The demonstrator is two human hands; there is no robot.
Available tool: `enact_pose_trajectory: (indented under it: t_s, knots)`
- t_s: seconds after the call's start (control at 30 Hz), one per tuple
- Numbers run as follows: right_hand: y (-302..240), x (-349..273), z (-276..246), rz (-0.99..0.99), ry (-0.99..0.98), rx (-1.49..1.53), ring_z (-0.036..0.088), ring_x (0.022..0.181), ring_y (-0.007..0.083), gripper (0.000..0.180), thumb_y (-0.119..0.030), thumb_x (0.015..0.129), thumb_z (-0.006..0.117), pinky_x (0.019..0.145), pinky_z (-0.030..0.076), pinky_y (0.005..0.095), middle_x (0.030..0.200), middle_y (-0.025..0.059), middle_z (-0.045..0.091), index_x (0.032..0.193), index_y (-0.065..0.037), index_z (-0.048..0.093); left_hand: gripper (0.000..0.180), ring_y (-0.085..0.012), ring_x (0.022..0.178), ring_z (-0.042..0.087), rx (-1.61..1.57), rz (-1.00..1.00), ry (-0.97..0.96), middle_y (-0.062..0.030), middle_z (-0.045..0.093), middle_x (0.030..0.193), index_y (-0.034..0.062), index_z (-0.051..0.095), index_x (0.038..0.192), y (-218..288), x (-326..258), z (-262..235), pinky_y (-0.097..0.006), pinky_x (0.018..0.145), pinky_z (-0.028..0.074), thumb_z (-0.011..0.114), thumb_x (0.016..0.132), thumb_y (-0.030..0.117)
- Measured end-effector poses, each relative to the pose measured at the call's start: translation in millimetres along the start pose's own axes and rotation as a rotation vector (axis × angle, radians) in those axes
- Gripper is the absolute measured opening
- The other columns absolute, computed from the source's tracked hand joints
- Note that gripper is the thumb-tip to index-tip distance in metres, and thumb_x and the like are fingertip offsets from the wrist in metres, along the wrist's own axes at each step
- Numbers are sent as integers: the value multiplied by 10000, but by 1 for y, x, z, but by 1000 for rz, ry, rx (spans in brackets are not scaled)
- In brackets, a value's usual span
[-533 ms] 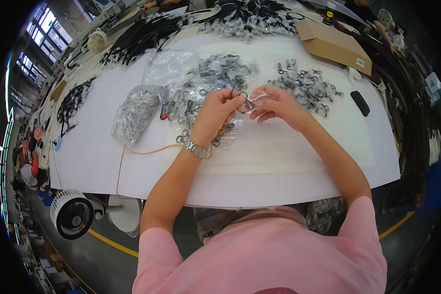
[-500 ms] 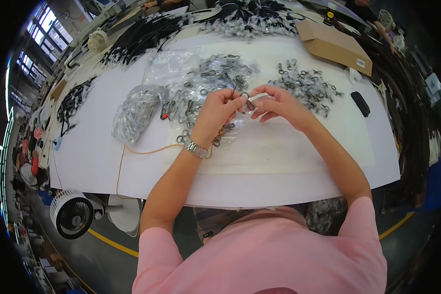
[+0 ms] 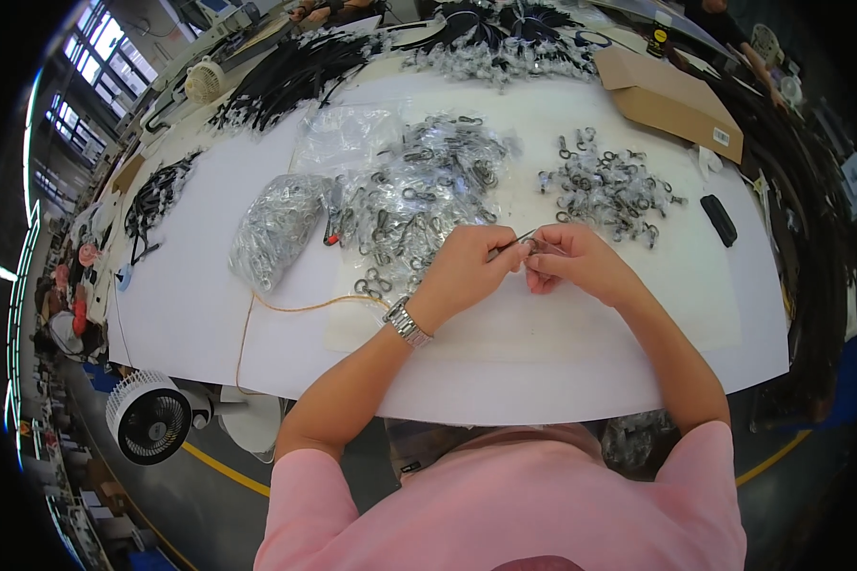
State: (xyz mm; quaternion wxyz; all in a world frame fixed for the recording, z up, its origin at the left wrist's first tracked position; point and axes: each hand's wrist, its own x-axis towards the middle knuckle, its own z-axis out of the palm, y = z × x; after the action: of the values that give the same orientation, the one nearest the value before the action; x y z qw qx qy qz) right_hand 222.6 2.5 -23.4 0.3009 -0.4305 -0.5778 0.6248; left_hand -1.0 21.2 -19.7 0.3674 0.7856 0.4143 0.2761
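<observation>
Both hands meet over the middle of the white table (image 3: 190, 295). My left hand (image 3: 467, 266), with a metal watch on its wrist, pinches a thin metal tool (image 3: 510, 244) that points right. My right hand (image 3: 581, 266) holds a small metal clasp (image 3: 541, 249) against the tool's tip. Just beyond the left hand lies a heap of metal clasps on clear plastic (image 3: 419, 190). A second heap of clasps (image 3: 609, 186) lies beyond the right hand.
A clear bag of small silver parts (image 3: 276, 228) lies at the left, with an orange cord (image 3: 305, 306) trailing from it. A brown cardboard box (image 3: 671, 90) and a black oblong object (image 3: 719, 219) sit at the right. Black straps (image 3: 295, 71) cover the far edge. A white fan (image 3: 148, 417) stands below the table.
The hands have shifted slightly; the tool and clasp stay held between them.
</observation>
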Motion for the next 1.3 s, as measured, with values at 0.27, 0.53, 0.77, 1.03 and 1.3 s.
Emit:
enact_pose_trajectory:
  t_s: [0.27,0.53,0.77,1.03,1.3]
  knots:
    - [-5,-2,-2,36,-58,-13,696,730,111,159,-189,1006,663,669,550,253,828,37,721,1018,-31,671,282,-52,564,491,-224,-48,-16,14,613,663,13,662,845,1,-3,6,-269,528,394,644,1016,236]
    - [-5,0,0,48,-131,29,691,709,116,176,-190,1011,657,643,541,253,805,35,714,1060,-24,690,304,-92,538,513,-79,36,3,-19,594,645,10,631,822,-11,0,9,-288,510,403,648,1020,240]
    - [4,4,-3,111,-166,82,669,654,123,249,-293,1052,605,606,525,258,761,34,694,988,-68,687,200,-176,571,524,45,198,167,-95,577,672,-2,616,863,-4,-1,10,-331,566,428,650,982,155]
    - [4,-2,-10,150,-342,154,630,599,119,307,-342,1053,609,576,492,256,705,26,672,948,-61,678,190,-44,591,498,-253,-88,60,13,633,759,37,624,883,-3,-5,13,-233,530,391,638,1025,163]
    - [2,-1,-2,185,-241,144,639,620,113,326,-351,1045,629,594,500,245,738,28,686,1050,-34,704,148,-25,605,533,-339,33,102,14,646,722,22,642,926,3,-6,18,-216,530,400,655,1014,140]
